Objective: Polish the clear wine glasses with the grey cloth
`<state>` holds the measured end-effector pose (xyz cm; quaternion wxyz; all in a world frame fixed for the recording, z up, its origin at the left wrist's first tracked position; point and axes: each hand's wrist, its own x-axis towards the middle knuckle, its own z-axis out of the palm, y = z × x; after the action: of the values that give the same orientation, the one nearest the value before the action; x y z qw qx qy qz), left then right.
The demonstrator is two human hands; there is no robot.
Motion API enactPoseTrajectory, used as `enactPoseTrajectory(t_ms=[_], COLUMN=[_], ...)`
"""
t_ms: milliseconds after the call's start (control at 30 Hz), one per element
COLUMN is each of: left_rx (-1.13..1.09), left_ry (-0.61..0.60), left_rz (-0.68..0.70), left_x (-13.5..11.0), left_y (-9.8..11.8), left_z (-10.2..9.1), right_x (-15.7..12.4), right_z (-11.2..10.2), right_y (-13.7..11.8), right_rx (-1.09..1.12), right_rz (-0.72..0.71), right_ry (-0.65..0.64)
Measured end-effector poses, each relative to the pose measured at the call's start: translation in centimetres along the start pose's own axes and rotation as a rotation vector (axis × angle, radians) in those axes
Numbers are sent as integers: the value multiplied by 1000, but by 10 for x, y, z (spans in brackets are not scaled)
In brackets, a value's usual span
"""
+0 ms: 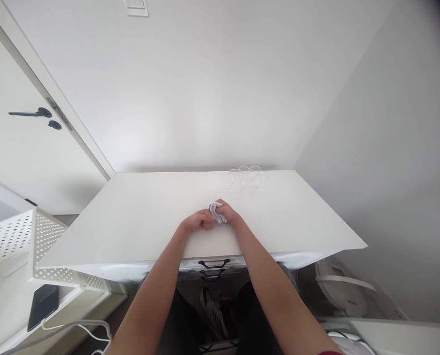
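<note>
In the head view, both hands meet over the front middle part of a white cabinet top [131, 212]. My right hand [227, 212] is closed around a crumpled, light grey-white cloth [218, 214]. Just left of it, my left hand [201, 220] has its fingers curled, with its knuckles close against the cloth. Whatever the left fingers grip, if anything, is hidden. Beyond the hands, toward the wall and a little to the right, stand three clear stemmed glasses [255, 170] close together.
Black drawer handles [214, 264] stick out of the cabinet front. A white door with a dark handle [38, 112] is at the left. Nearby are a white perforated organizer [51, 236], a dark phone-like object [44, 304] and pale cables [83, 324]. A rounded white object [343, 291] sits at lower right.
</note>
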<state>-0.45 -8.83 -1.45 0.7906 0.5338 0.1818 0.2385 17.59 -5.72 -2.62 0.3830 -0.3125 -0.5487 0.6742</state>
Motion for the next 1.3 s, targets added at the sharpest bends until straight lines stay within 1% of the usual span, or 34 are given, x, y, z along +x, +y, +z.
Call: enactPoseTrajectory(t_ms=[133, 300, 633, 733, 867, 933, 1000, 1067, 1133, 1167, 1233, 1300], left_rx=[6, 5, 35, 59, 92, 141, 188, 224, 282, 313, 335, 285], left_ry=[10, 18, 46, 54, 78, 155, 299, 428, 481, 493, 545, 643], left_rz=[-3, 9, -15, -12, 20, 102, 214, 281, 293, 298, 341, 416], left_x=[-1, -2, -3, -4, -3, -2, -2, -2, -3, -3, -4, -5], left_y=[0, 1, 3, 4, 6, 8, 10, 11, 11, 11, 12, 14], left_z=[0, 1, 3, 4, 3, 3, 4, 5, 7, 7, 8, 8], right_x=[-1, -1, 1, 1, -1, -2, -3, -7, -12, -16, -25, -38], right_z=[1, 3, 6, 8, 10, 11, 14, 20, 27, 31, 34, 31], right_y=[-1, -1, -4, -5, -7, -9, -9, -9, -8, -8, -6, -4], right_rx=[-13, -23, -39, -44, -47, -14, 1, -68, -223, -323, -562, -817], right_rz=[-13, -34, -50, -59, -99, -135, -151, -147, -157, -175, -212, -215], right_ry=[-25, -31, -42, -20, 82, 121, 137, 133, 154, 186, 286, 364])
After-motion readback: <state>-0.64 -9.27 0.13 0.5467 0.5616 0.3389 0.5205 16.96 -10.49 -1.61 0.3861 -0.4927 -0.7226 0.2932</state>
